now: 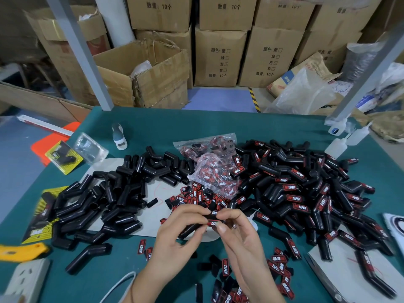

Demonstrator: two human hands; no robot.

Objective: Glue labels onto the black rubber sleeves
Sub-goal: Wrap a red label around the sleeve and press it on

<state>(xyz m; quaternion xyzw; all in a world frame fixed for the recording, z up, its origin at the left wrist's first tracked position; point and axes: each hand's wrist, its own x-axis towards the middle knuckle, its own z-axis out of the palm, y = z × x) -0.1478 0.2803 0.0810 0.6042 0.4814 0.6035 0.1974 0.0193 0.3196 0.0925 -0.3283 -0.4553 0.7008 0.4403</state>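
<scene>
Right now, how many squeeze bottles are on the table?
3, all at the table's far right corner: one bottle nearest the sleeve pile, a second just behind it, and a third, blue-labelled, furthest back. Others may be hidden.

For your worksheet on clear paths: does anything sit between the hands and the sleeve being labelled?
Nothing visible does. The left hand already holds the black sleeve, and the right hand pinches the label against it.

Black sleeves (113,200), teal table (175,125)
</scene>
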